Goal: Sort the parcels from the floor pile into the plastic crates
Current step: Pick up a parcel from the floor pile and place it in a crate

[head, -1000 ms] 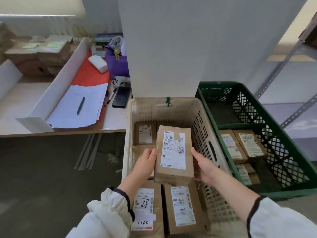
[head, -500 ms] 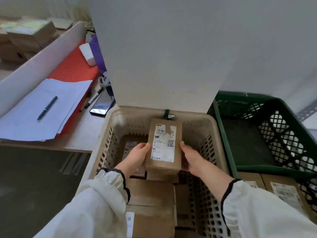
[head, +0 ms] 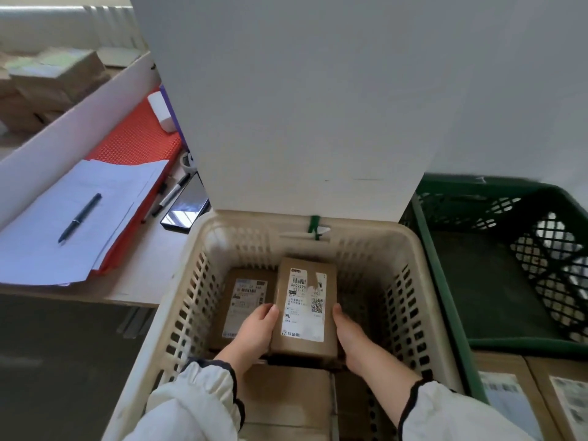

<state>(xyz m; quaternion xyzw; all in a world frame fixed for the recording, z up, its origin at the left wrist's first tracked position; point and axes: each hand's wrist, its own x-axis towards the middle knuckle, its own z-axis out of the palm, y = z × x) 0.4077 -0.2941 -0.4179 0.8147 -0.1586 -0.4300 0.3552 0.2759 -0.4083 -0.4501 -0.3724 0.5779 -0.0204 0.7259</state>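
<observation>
- Beige crate [head: 350, 222]: slotted plastic, upright, open-topped.
- Brown parcel [head: 304, 308]: cardboard, white printed label up, inside the beige crate, gripped along its long sides by left hand [head: 254, 334] and right hand [head: 353, 340].
- Second parcel [head: 245, 300]: label up, lower in the beige crate, partly under the brown parcel's left edge.
- Green crate [head: 496, 187]: lattice-walled, just right of the beige crate.

beige crate [head: 366, 246]: moulded plastic, slotted, dull sheen; green crate [head: 477, 187]: plastic lattice, faintly glossy; parcel [head: 305, 307]: brown cardboard, matt, with a smooth white paper label; neighbouring parcel [head: 245, 300]: same brown card and paper label; sleeves [head: 197, 402]: white cloth, soft, gathered at dark-edged cuffs; mat [head: 136, 138]: red, rough ribbed texture; sheets [head: 111, 192]: white paper, smooth; pen [head: 81, 217]: black, glossy; phone [head: 186, 208]: black, mirror-glossy; upright board [head: 302, 106]: white, matt, smooth; floor [head: 63, 361]: dark, matt
</observation>
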